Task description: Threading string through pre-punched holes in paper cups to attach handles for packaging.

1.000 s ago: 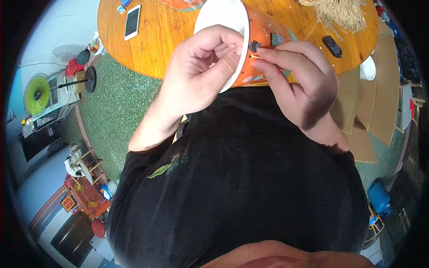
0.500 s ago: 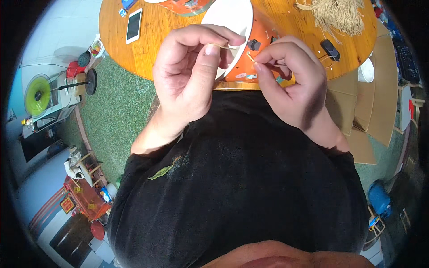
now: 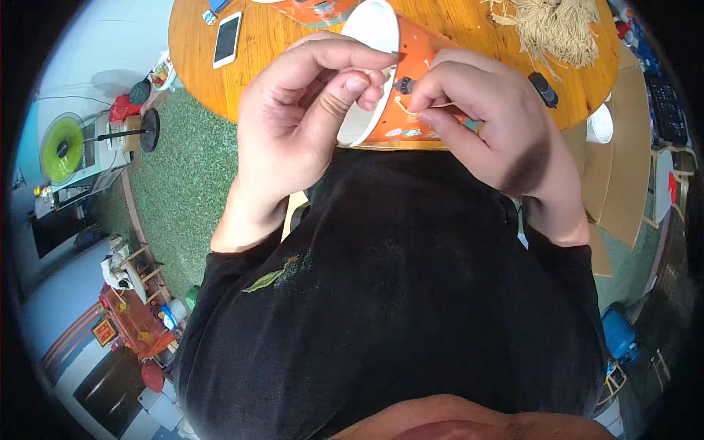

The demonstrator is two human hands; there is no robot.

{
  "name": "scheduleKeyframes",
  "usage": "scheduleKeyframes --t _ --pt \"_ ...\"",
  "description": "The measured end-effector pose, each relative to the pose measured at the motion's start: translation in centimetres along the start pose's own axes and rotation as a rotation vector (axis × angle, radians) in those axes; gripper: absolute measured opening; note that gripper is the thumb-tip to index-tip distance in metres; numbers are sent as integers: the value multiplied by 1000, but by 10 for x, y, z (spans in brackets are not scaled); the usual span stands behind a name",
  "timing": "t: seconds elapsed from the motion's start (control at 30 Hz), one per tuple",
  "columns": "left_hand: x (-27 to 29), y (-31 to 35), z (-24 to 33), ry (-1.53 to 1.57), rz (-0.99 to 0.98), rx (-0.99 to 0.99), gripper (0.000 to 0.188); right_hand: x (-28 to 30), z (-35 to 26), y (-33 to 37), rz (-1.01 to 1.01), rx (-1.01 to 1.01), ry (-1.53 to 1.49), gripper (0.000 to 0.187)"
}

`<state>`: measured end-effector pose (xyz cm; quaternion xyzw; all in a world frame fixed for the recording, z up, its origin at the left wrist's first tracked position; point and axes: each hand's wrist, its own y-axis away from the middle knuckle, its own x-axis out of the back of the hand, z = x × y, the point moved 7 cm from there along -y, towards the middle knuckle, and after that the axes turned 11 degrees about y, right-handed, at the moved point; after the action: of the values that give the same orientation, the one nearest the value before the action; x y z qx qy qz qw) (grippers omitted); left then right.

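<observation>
An orange paper bucket [image 3: 392, 130] with a white inside lies tipped on the table, its mouth toward the left. A thin beige cord [image 3: 401, 107] shows against its printed side, just below the rim. My right hand [image 3: 477, 110] pinches this cord between thumb and forefinger. At the bucket's mouth, my left hand [image 3: 301, 110] is closed, its thumb against curled fingers and its forefinger reaching to the rim. Whatever those fingertips hold is mostly hidden.
The round wooden table [image 3: 202, 66] holds a white phone [image 3: 228, 39] at left, a second orange bucket [image 3: 319, 11] at the back, a bundle of beige cords [image 3: 561, 33] at back right and a small black object [image 3: 543, 89] near it. Cardboard [image 3: 612, 169] lies right.
The bucket and both hands have shifted slightly. The cord stretch that showed at my left fingertips is now mostly out of sight. My right hand still pinches the cord by the bucket's side.
</observation>
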<state>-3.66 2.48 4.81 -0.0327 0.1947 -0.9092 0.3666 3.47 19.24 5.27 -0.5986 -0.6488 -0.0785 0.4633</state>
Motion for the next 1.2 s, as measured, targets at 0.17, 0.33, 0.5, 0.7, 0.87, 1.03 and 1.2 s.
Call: scheduleKeyframes --t 0.17,0.33,0.5,0.7,0.87,1.03,1.2 --pt "1 6 -2 93 52 82 19 6 -8 -16 161 123 149 11" --pt "3 5 -4 127 32 52 20 3 -3 -24 257 95 179 10" --pt "5 1 -11 129 66 125 23 7 7 -35 208 58 129 15" --pt "10 -5 -25 139 109 181 26 7 18 -40 195 -34 -42 22" --pt "17 -5 -26 -103 196 65 33 -12 32 -45 85 -153 -337 19" --pt "13 -10 -22 -239 198 93 32 -6 28 -58 17 -118 -409 19" --pt "11 -12 -25 -104 251 227 35 -5 31 -65 -47 -373 -691 23"
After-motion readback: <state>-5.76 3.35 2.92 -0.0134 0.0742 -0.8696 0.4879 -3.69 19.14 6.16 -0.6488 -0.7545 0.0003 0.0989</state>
